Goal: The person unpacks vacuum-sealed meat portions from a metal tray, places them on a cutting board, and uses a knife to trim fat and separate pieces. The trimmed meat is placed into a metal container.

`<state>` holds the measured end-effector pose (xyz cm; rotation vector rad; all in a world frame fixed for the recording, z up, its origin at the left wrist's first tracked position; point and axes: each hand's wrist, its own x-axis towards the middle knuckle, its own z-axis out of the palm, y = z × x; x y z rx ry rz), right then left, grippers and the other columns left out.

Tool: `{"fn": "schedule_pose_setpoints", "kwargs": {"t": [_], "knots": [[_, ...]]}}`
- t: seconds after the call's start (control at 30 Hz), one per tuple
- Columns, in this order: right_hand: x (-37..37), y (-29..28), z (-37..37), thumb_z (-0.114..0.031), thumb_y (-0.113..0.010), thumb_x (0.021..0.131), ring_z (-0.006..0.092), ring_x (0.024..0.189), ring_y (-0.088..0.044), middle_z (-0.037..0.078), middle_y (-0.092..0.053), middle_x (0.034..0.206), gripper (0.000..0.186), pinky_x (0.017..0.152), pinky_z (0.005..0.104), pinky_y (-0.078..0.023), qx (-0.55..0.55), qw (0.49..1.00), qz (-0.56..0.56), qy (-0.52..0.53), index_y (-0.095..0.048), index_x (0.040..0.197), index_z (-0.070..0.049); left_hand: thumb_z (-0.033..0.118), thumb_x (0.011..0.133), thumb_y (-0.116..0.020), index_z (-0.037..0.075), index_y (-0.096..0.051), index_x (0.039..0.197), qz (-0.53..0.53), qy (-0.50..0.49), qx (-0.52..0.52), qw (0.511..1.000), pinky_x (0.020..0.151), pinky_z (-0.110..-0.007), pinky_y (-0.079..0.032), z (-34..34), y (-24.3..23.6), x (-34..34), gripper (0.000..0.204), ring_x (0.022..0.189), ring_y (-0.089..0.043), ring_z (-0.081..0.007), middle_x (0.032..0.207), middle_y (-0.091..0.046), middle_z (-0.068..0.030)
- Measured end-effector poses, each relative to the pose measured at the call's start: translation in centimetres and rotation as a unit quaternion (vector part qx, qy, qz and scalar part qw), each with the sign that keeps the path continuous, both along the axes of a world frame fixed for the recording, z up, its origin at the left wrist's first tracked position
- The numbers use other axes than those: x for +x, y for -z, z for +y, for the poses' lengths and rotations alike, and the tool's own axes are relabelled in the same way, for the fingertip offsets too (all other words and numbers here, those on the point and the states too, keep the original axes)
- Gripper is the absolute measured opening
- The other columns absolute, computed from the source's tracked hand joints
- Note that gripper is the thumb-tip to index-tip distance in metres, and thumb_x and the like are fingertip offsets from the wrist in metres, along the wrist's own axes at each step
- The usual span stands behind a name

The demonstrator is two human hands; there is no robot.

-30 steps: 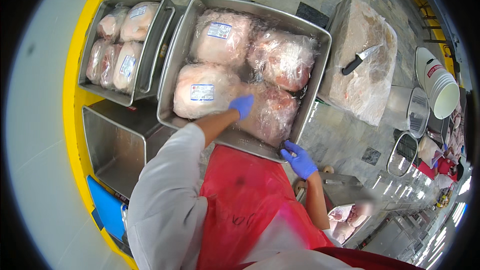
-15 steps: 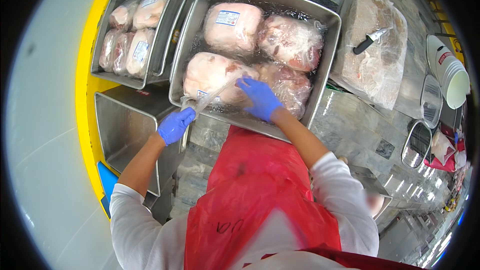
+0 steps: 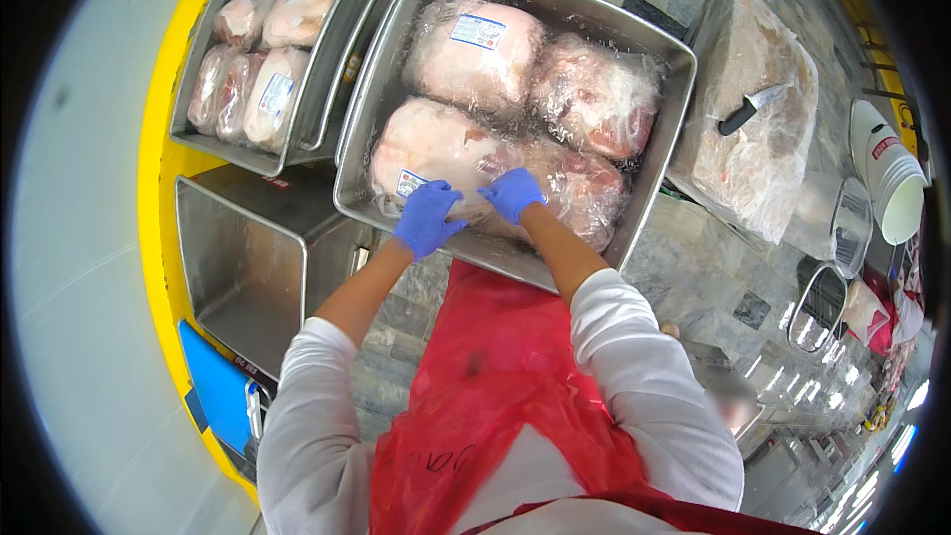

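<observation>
A large steel tub (image 3: 371, 69) in front of me holds several big cuts of meat in clear plastic bags. Both my hands wear blue gloves and are at the near-left bagged meat cut (image 3: 431, 134), which has a pale fat side and a white label. My left hand (image 3: 427, 219) lies by its near edge beside the label, thumb and fingers apart. Close to its right, my right hand (image 3: 513, 194) has its bent fingers closed on the loose clear plastic bag film. The other bagged cuts lie behind and to the right, touching or nearly so.
A smaller steel tub (image 3: 295, 129) with labelled bagged meat stands at left, above a bare steel bin (image 3: 243, 263). At right, a black-handled knife (image 3: 738, 119) rests on a plastic-covered block (image 3: 753, 163). White buckets (image 3: 897, 183) are at far right, and a yellow rail (image 3: 154, 208) at left.
My left hand has let go of the stretched bag end and moved right onto the meat cut. My right hand went from spread flat to bent fingers on the film. The view shifted slightly.
</observation>
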<state>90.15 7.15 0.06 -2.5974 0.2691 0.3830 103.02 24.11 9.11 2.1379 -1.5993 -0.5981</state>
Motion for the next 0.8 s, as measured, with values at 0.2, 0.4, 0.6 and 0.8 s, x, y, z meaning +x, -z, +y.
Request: {"fn": "schedule_pose_setpoints", "kwargs": {"t": [0.2,0.4,0.6,0.8], "knots": [[-0.1,-5.3,3.4,-0.037,-0.040,0.099,0.0323,0.084,-0.068,0.015,-0.071,0.089,0.045,0.079,0.0440,-0.050,0.031,0.993,0.115,-0.026,-0.073,0.087,-0.009,0.039,0.083,-0.064,0.006,-0.062,0.078,-0.058,-0.030,0.078,0.995,0.074,-0.047,-0.043,-0.1,5.6,-2.1,0.034,0.087,-0.057,-0.0360,0.089,-0.059,-0.0165],[-1.5,-9.9,6.6,-0.034,-0.044,0.097,0.0344,0.080,-0.066,0.015,-0.069,0.084,0.041,0.075,0.0450,-0.050,0.060,0.995,0.083,0.014,-0.071,0.081,-0.008,0.025,0.088,-0.050,0.007,-0.062,0.079,0.125,-0.074,0.037,0.989,0.065,-0.048,-0.045,2.8,6.5,-5.2,0.024,0.072,-0.058,-0.0413,0.073,-0.058,-0.0194],[-2.2,-15.4,3.4,-0.032,-0.048,0.097,0.0346,0.080,-0.065,0.015,-0.068,0.082,0.038,0.075,0.0451,-0.049,0.093,0.995,0.027,0.037,-0.070,0.079,-0.007,0.023,0.089,-0.050,0.008,-0.066,0.092,0.239,-0.068,0.061,0.967,0.074,-0.043,-0.050,0.0,0.2,-4.8,0.022,0.083,-0.061,-0.0421,0.088,-0.066,-0.0199],[-3.5,-24.7,-0.5,-0.029,-0.054,0.094,0.0376,0.076,-0.063,0.017,-0.067,0.078,0.034,0.072,0.0443,-0.050,0.105,0.985,-0.050,0.124,-0.069,0.076,-0.005,0.015,0.091,-0.052,0.001,-0.067,0.103,0.487,-0.057,0.003,0.872,0.077,-0.037,-0.052,-3.6,-2.8,-4.5,0.024,0.087,-0.068,-0.0256,0.094,-0.071,-0.0166]]}}
